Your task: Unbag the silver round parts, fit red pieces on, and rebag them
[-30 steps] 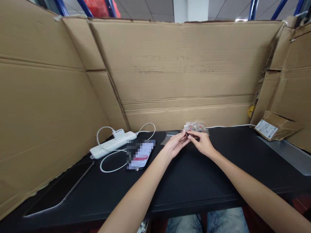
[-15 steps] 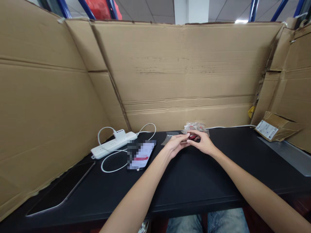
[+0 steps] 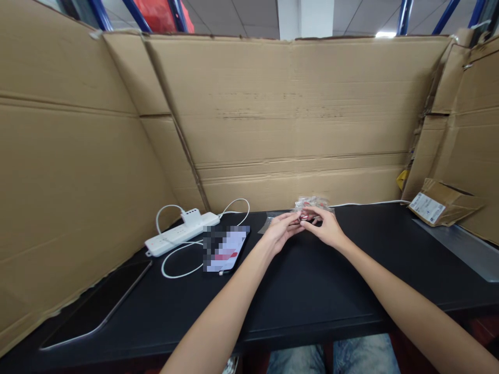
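Both hands meet above the black table, near its back edge. Between their fingertips is a small shiny red object, mostly covered by fingers, so its kind does not show. My left hand closes on its left side. From the right, my right hand pinches it with thumb and fingers. Just behind the hands lies a pile of clear plastic bags with red bits inside. A flat clear bag lies by my left hand, partly hidden behind it.
On the left are a white power strip with a looped cable, a lit phone and a dark tablet. At right, a labelled cardboard package stands by a clear plastic sheet. Cardboard walls enclose the table.
The fingers have shifted slightly around the red object, which now shows a shinier side. Both hands stay in nearly the same place.
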`<state>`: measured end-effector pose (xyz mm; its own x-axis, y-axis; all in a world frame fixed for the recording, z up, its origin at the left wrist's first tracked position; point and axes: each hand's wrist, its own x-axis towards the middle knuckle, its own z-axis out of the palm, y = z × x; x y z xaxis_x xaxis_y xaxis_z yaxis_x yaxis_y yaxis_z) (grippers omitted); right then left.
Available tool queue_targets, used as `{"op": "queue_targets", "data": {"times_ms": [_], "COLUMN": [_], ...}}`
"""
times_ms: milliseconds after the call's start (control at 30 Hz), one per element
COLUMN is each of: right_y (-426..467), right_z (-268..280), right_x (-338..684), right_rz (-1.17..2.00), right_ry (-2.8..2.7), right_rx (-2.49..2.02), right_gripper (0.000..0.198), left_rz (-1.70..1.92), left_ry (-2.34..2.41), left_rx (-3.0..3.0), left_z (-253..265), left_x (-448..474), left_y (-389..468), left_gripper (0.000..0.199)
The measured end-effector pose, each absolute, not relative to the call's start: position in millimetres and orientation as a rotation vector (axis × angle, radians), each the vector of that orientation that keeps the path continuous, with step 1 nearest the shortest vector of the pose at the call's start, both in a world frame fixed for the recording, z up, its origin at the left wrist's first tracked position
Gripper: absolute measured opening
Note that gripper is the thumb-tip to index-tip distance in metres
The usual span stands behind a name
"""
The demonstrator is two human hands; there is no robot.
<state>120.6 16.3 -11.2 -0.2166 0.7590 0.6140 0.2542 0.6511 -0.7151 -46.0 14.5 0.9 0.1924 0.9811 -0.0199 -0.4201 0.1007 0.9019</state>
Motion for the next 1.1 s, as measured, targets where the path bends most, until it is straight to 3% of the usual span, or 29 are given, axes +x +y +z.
{"op": "queue_targets", "data": {"times_ms": [167, 633, 1100], "right_y": [14.1, 9.9, 9.1], "right_z": [-9.2, -9.3, -11.8], "right_x": [121.1, 117.5, 116.8], "right_rz": [0.434, 0.290, 0.264], "right_ry": [-1.725, -1.839, -1.838], "right_rx": [-0.874, -0.853, -0.908], "right_gripper": [0.019, 0.025, 0.008], "left_rz": [1.264, 1.246, 1.177], "left_ry": [0.903, 0.872, 0.799], "left_rx": [0.932, 0.960, 0.910], "left_z": [1.6, 3.5, 3.3], "left_x": [-48.9, -42.5, -39.3], "left_y": [16.0, 11.7, 10.8], "left_gripper": [0.020, 0.029, 0.028]}}
